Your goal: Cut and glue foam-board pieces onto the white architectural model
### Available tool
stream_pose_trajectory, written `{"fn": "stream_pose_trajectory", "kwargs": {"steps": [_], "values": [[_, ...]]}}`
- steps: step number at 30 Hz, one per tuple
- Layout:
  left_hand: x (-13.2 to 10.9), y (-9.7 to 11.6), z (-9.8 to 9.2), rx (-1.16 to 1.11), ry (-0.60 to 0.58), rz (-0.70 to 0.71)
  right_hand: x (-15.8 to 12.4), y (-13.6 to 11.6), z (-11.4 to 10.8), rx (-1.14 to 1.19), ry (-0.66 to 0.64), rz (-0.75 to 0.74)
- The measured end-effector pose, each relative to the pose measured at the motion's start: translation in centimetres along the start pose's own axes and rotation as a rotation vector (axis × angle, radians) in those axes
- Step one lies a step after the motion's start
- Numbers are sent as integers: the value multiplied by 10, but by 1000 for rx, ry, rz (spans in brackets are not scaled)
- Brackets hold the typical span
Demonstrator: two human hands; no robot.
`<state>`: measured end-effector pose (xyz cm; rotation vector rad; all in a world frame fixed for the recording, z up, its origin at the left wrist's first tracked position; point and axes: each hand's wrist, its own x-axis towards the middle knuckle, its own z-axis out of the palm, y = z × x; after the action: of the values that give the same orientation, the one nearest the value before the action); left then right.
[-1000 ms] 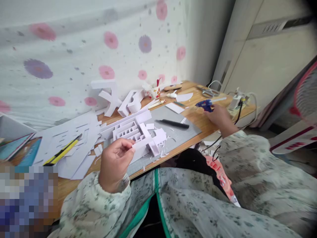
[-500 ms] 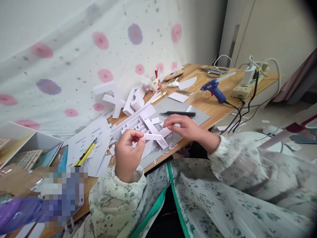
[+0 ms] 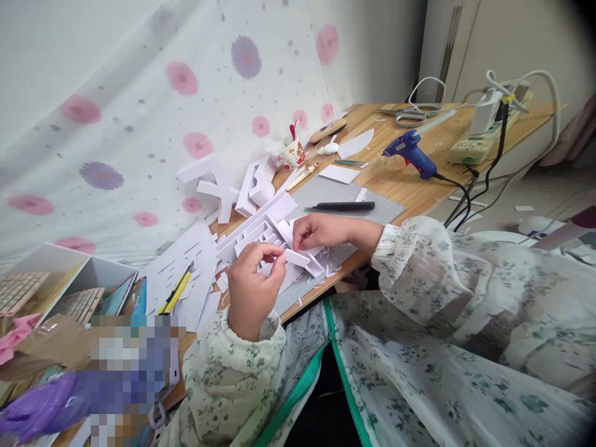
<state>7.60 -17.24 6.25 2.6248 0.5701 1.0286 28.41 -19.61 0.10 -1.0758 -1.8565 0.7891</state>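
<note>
My left hand [image 3: 256,282] pinches a small white foam-board strip [image 3: 302,259] between thumb and forefinger, above the table's near edge. My right hand [image 3: 323,230] is closed, its fingertips drawn together at the strip's upper edge; whatever they hold is too small or hidden to make out. Behind and below the hands lies a white structure [image 3: 254,231] with ridges and small compartments, partly hidden by them. Cut white pieces and scraps surround it on a grey cutting mat [image 3: 386,208]. A black pen-shaped cutter [image 3: 347,205] rests on the mat behind my right hand.
A blue glue gun [image 3: 412,154], scissors [image 3: 410,117] and a power strip [image 3: 475,143] with cables lie to the right. At the back stand a paper cup [image 3: 292,154] and white cut-out shapes [image 3: 216,189]. A yellow utility knife [image 3: 176,292] lies left on white sheets.
My right hand has moved left and down to the white strip, and its fingers have closed together. My left hand still holds the strip. The camera view has shifted slightly.
</note>
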Motion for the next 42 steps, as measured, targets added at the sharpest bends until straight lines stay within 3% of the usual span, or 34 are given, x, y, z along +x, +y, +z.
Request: {"fn": "stream_pose_trajectory", "kwargs": {"steps": [10, 23, 33, 42], "values": [[2, 5, 10, 59, 10, 53, -4, 10, 4, 273, 39, 43], [1, 6, 10, 100, -7, 95, -3, 12, 5, 304, 52, 41], [5, 7, 12, 119, -63, 203, -4, 13, 5, 300, 52, 30], [5, 8, 18, 126, -139, 185, -2, 17, 7, 321, 67, 35]]}}
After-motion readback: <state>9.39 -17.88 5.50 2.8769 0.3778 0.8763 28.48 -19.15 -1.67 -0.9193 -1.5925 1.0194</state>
